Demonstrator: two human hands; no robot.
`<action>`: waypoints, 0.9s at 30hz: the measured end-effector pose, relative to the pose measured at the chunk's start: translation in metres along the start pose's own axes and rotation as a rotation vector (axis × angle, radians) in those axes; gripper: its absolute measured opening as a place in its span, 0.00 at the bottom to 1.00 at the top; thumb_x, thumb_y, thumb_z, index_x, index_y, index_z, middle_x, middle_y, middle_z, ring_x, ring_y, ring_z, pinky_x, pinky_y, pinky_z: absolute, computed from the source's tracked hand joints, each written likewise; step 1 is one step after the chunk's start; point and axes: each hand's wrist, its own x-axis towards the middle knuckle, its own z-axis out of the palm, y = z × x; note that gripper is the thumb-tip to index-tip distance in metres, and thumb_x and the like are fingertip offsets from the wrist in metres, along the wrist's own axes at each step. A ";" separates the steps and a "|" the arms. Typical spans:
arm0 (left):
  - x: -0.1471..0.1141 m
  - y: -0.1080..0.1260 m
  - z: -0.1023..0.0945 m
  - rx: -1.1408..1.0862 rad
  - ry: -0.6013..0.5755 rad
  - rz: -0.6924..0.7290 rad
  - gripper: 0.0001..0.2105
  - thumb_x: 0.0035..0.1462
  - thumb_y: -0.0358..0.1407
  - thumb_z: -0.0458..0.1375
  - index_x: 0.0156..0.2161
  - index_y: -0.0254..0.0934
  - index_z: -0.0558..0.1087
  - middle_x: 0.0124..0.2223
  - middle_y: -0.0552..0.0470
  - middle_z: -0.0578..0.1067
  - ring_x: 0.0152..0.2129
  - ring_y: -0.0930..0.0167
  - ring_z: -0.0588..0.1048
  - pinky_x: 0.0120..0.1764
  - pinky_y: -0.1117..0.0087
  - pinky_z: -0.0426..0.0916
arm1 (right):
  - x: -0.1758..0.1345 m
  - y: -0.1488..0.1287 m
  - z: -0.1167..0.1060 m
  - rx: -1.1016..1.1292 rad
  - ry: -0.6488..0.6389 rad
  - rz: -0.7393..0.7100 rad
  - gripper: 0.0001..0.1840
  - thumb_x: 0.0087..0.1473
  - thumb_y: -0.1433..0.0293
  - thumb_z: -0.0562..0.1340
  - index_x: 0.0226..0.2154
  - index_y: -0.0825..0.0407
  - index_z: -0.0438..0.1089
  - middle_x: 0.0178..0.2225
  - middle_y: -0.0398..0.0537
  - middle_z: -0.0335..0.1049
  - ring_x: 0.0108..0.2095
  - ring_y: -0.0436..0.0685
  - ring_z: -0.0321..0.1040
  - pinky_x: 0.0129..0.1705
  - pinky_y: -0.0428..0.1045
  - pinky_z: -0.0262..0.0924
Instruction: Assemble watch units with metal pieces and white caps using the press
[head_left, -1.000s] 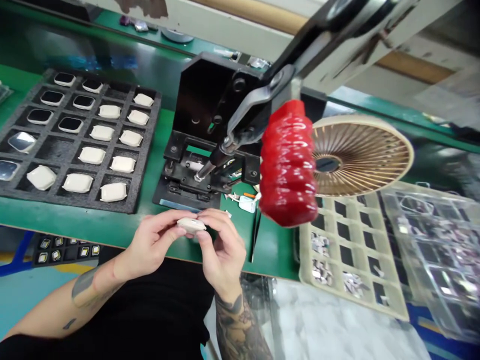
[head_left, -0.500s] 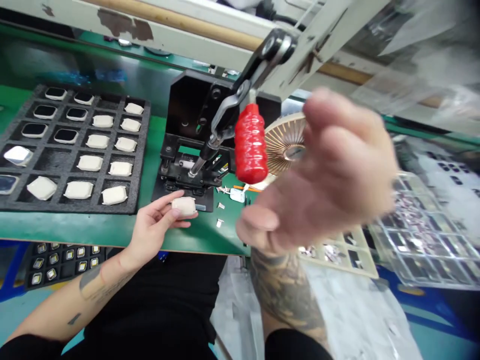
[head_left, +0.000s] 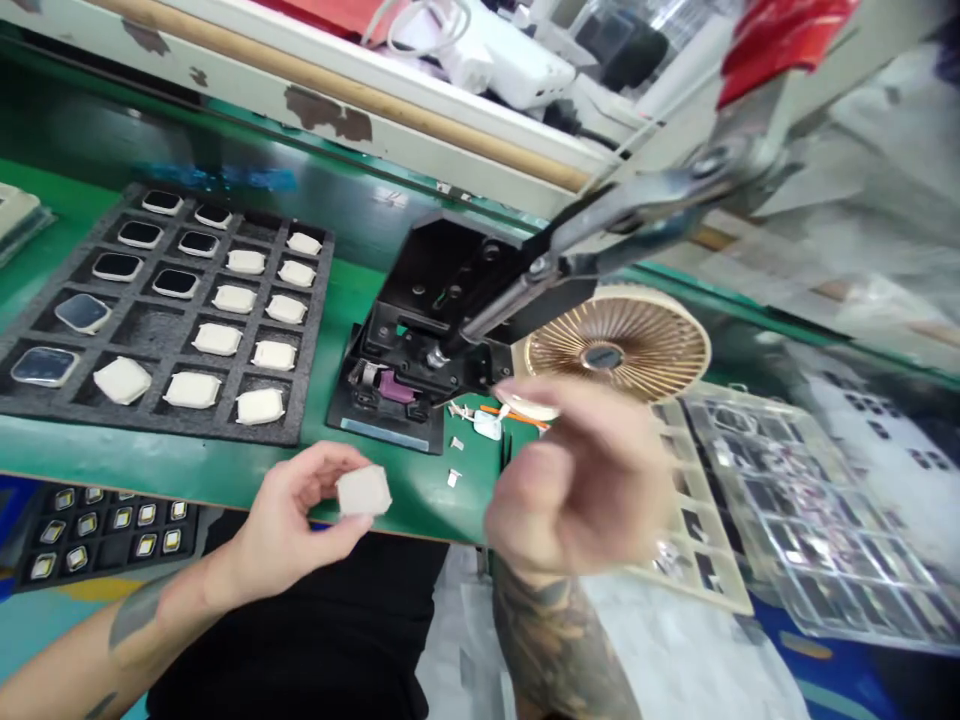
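My left hand [head_left: 311, 520] grips a cream, rounded-square piece shaped like a watch case [head_left: 364, 491] between thumb and fingers, just off the bench's front edge. My right hand [head_left: 581, 475] is smeared by motion in front of the fan, so its fingers are unclear. A black toggle press [head_left: 442, 310] stands at the middle, its lever raised and its red handle [head_left: 780, 45] at the upper right. Inside the press base shows a purple block [head_left: 396, 386]. Left of it, a dark foam tray [head_left: 311, 345] holds several cream pieces and dark-screened watches.
A gold-ribbed fan [head_left: 660, 345] stands behind my right hand. Small metal parts [head_left: 454, 478] and a white tag [head_left: 487, 425] lie beside the press. Compartment boxes [head_left: 739, 590] sit at right. A lower tray [head_left: 112, 545] of small pieces is below the bench.
The lever has swung up, taking the red handle to the upper right. My right hand has moved lower. My left hand has drawn the cream piece back from the press. The view has shifted.
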 end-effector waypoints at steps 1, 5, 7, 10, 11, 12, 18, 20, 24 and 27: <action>-0.006 0.005 -0.007 0.134 0.009 0.085 0.16 0.63 0.30 0.74 0.54 0.38 0.81 0.49 0.42 0.87 0.43 0.64 0.87 0.46 0.69 0.82 | -0.014 0.001 0.006 -0.002 -0.084 -0.066 0.17 0.76 0.64 0.61 0.62 0.45 0.75 0.51 0.55 0.83 0.54 0.68 0.82 0.58 0.69 0.80; -0.015 0.016 -0.024 0.539 0.034 0.396 0.20 0.61 0.27 0.72 0.57 0.39 0.82 0.46 0.45 0.86 0.39 0.65 0.86 0.44 0.70 0.81 | -0.051 0.024 0.036 -0.217 -0.428 -0.072 0.26 0.73 0.75 0.60 0.70 0.50 0.70 0.64 0.62 0.78 0.64 0.70 0.77 0.66 0.71 0.76; -0.011 0.016 -0.023 0.616 0.030 0.486 0.20 0.61 0.26 0.72 0.57 0.38 0.80 0.46 0.44 0.86 0.38 0.66 0.86 0.44 0.70 0.82 | -0.054 0.040 0.052 -0.289 -0.480 -0.027 0.28 0.74 0.75 0.57 0.72 0.52 0.67 0.67 0.66 0.75 0.68 0.74 0.73 0.69 0.75 0.73; -0.004 0.015 -0.018 0.692 -0.003 0.566 0.19 0.63 0.27 0.70 0.58 0.37 0.77 0.46 0.43 0.86 0.39 0.65 0.87 0.45 0.71 0.82 | -0.047 0.054 0.068 -0.314 -0.517 0.026 0.26 0.74 0.75 0.55 0.69 0.53 0.71 0.62 0.66 0.78 0.64 0.74 0.76 0.67 0.74 0.74; -0.002 0.016 -0.017 0.721 -0.020 0.578 0.19 0.65 0.28 0.70 0.59 0.36 0.77 0.46 0.43 0.86 0.40 0.65 0.87 0.45 0.70 0.82 | -0.045 0.054 0.069 -0.305 -0.514 0.045 0.25 0.74 0.75 0.55 0.68 0.53 0.73 0.60 0.65 0.79 0.62 0.74 0.77 0.66 0.73 0.76; 0.000 0.018 -0.017 0.754 -0.035 0.583 0.18 0.66 0.28 0.69 0.59 0.36 0.76 0.47 0.43 0.86 0.41 0.65 0.87 0.46 0.70 0.82 | -0.044 0.053 0.068 -0.287 -0.505 0.062 0.24 0.75 0.74 0.55 0.67 0.53 0.73 0.59 0.64 0.80 0.60 0.73 0.78 0.64 0.72 0.77; 0.035 0.036 -0.022 1.268 -0.100 0.503 0.13 0.73 0.30 0.61 0.60 0.33 0.77 0.54 0.37 0.81 0.48 0.57 0.84 0.46 0.60 0.82 | -0.060 0.018 0.032 -0.126 -0.354 0.157 0.27 0.76 0.72 0.58 0.73 0.44 0.69 0.67 0.58 0.75 0.68 0.66 0.74 0.70 0.65 0.74; 0.058 0.037 -0.016 1.431 -0.158 0.472 0.12 0.74 0.30 0.60 0.58 0.32 0.79 0.53 0.37 0.81 0.46 0.55 0.84 0.39 0.60 0.80 | -0.069 0.012 0.021 -0.099 -0.270 0.225 0.26 0.76 0.70 0.61 0.72 0.43 0.70 0.66 0.56 0.76 0.67 0.65 0.75 0.70 0.65 0.74; 0.101 0.029 0.002 1.548 -0.276 0.368 0.10 0.75 0.28 0.58 0.52 0.34 0.83 0.48 0.39 0.83 0.36 0.59 0.86 0.31 0.64 0.72 | -0.084 0.012 0.010 0.034 -0.143 0.400 0.23 0.75 0.66 0.65 0.68 0.45 0.74 0.65 0.58 0.78 0.66 0.67 0.77 0.71 0.69 0.73; 0.110 0.022 0.009 1.530 -0.313 0.318 0.13 0.74 0.27 0.58 0.54 0.37 0.84 0.44 0.41 0.84 0.31 0.60 0.85 0.29 0.66 0.67 | -0.094 0.011 0.010 0.136 -0.070 0.439 0.20 0.74 0.66 0.65 0.65 0.46 0.75 0.65 0.59 0.78 0.67 0.67 0.77 0.71 0.69 0.73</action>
